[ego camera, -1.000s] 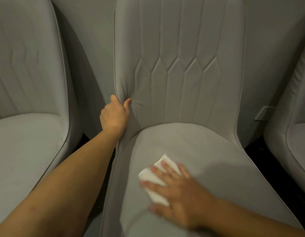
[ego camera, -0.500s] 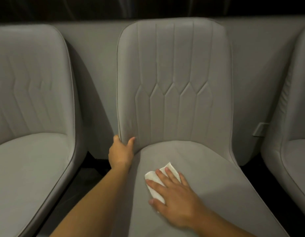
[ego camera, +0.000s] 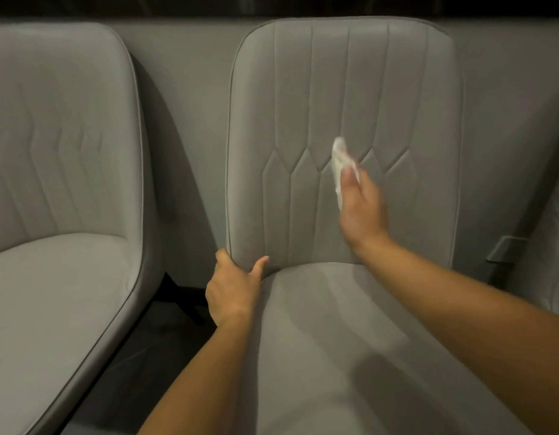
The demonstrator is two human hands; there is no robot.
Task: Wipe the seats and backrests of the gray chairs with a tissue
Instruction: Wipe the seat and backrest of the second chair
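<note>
Gray chair (ego camera: 303, 340) against wall — right hand (ego camera: 361, 208) presses tissue (ego camera: 339, 155) to backrest (ego camera: 344, 89).

The middle chair's backrest (ego camera: 344, 89) is covered in smooth, faintly sheened gray leather-like upholstery with stitched seams; its seat (ego camera: 334, 324) looks matt, cloth-like; the tissue (ego camera: 338, 158) is crumpled white paper

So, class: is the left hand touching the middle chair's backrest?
Touching. The head view shows the left hand gripping the lower left edge of the backrest, fingers behind the piping and thumb pressed on the front.
</note>
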